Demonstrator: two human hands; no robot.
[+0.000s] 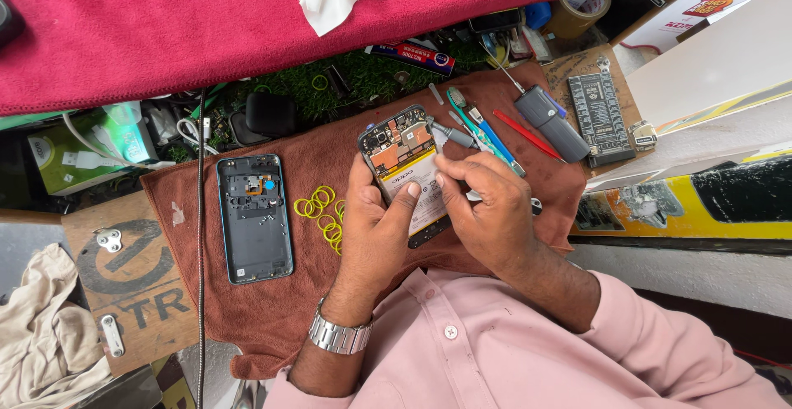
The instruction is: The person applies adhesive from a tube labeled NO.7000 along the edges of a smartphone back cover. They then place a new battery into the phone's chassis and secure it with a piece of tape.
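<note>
both hands hold an opened smartphone with its back removed (402, 166), circuit board and white battery showing, tilted above the brown towel (272, 310) spread on the tabletop. the left hand (375, 232) wraps it from below, thumb pressed on the battery; the right hand (487, 207) grips its right edge, fingertips on the battery. to the left, well apart, lies the blue-grey plastic phone back cover (254, 218), with yellow rubber bands (320, 211) between. a grey handled screwdriver (551, 120) lies beyond.
</note>
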